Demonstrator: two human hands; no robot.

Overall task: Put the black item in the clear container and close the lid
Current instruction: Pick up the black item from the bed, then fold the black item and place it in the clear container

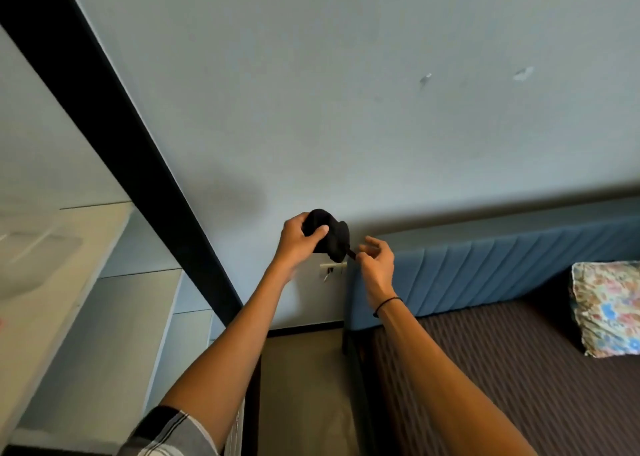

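From where I'm watching, left hand [294, 239] is wrapped around the black item [330, 235] while right hand [375, 261], at 3 o'clock, pinches its strap end, probably tidying it for a container that's nowhere in view.

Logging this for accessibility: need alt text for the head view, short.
Two bare hands hold a black item up before a pale blue wall: the left hand grips its bulk while the right hand pinches a small end at its lower edge. A bed with a blue headboard and a floral pillow sits at right; no clear container shows.
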